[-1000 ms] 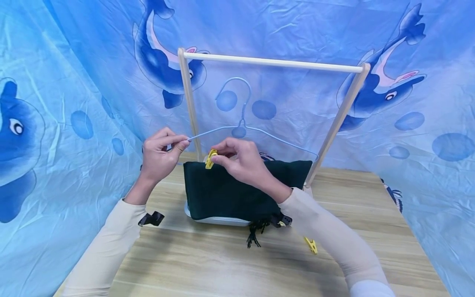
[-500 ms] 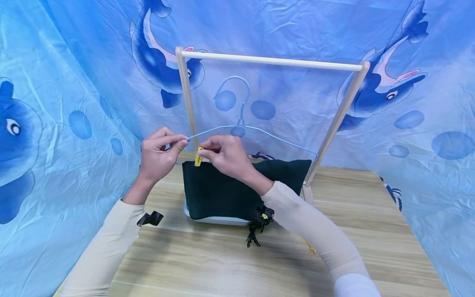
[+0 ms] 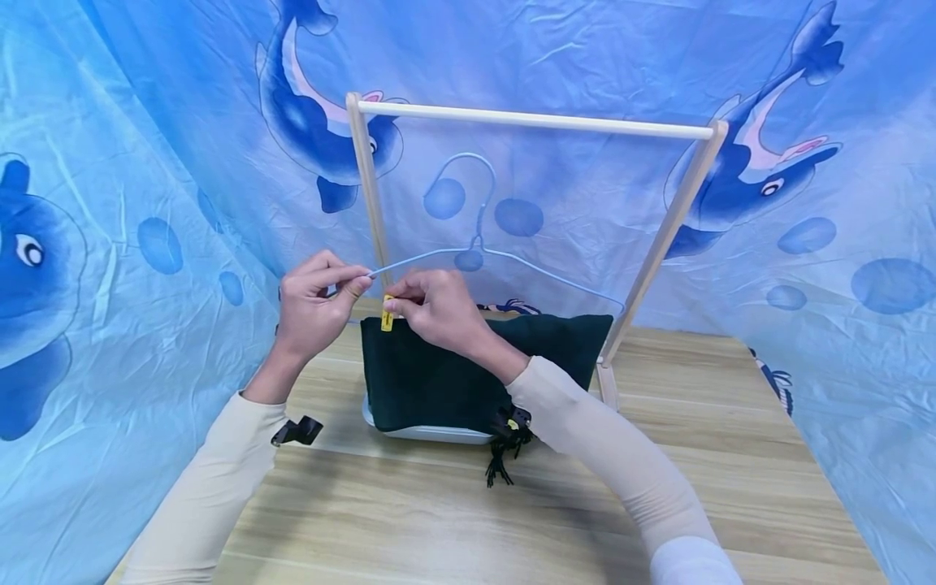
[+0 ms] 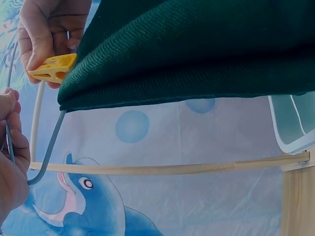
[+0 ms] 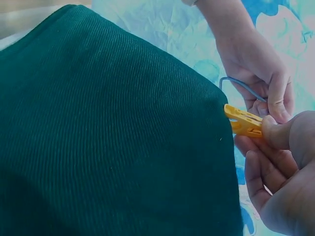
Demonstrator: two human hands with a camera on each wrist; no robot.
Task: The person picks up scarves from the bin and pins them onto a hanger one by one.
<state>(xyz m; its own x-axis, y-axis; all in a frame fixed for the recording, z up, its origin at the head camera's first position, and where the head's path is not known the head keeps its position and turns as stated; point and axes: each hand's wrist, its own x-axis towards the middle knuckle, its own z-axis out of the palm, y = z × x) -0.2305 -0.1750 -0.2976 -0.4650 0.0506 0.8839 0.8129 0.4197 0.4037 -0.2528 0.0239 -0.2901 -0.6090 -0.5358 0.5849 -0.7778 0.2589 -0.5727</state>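
With right hand (image 3: 440,309), pinching yellow clip (image 3: 387,315), probably light and springy, by its near end, soft-looking cloth (image 3: 431,378) just ahead.

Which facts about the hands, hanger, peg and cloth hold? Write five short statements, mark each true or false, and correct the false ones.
1. The left hand grips the light blue hanger. True.
2. The peg in the right hand is red. False: it is yellow.
3. The peg is at the edge of the dark green cloth, near a corner. True.
4. The hanger is hooked over the white bar. False: its hook is off the bar.
5. Black fringe hangs at the lower front of the cloth. True.
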